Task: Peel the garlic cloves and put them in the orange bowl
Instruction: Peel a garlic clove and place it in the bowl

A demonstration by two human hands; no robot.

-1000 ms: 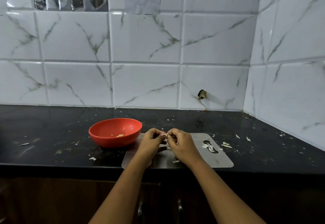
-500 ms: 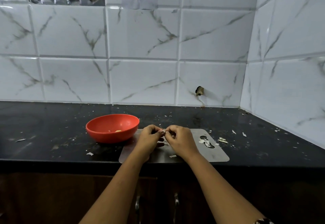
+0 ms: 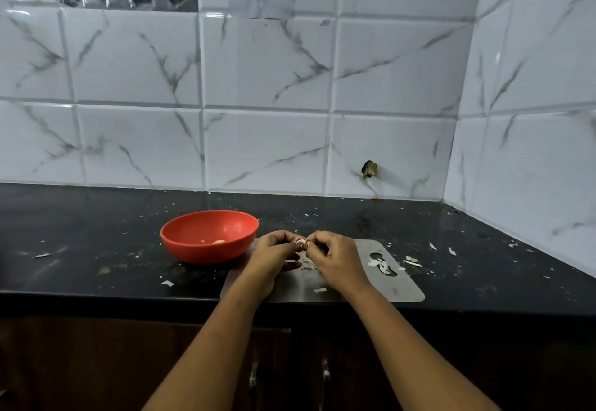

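The orange bowl stands on the black counter, left of my hands, with a peeled clove lying inside. Above a steel cutting board, my left hand and my right hand meet fingertip to fingertip. Both pinch one small garlic clove with pale papery skin. Most of the clove is hidden by the fingers.
Torn garlic skins lie on the board's right end, and more scraps are scattered over the black counter. White marble tiles close the back and the right side. Dark cabinet doors run below the counter's front edge.
Both hands stay together on the clove with only small finger shifts. The view tilted down a little and then back up.
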